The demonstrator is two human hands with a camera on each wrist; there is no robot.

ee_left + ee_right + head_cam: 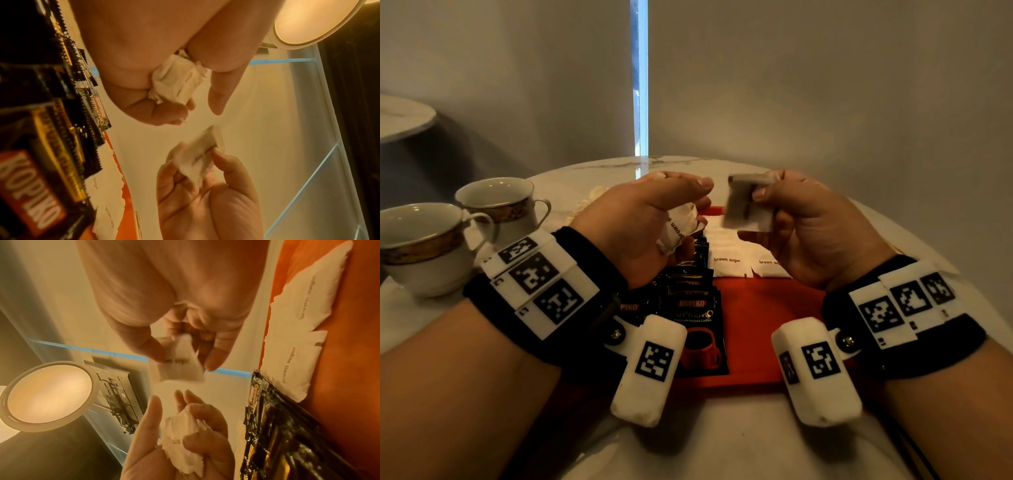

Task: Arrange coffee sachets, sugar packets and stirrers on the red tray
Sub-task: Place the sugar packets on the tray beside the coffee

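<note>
Left hand [643, 219] clutches a bunch of sugar packets [679, 228], right hand [801, 222] pinches one packet [748, 205], two more [727, 255] lie on the red tray [756, 329] beside overlapping coffee sachets [693, 308].

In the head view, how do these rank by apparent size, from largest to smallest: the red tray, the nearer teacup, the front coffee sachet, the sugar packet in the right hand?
1. Red tray, though partly covered.
2. Nearer teacup, enlarged by nearness.
3. Front coffee sachet, partly hidden; close to the cup, so unsure.
4. Sugar packet pinched in the right hand, blurred.
</note>
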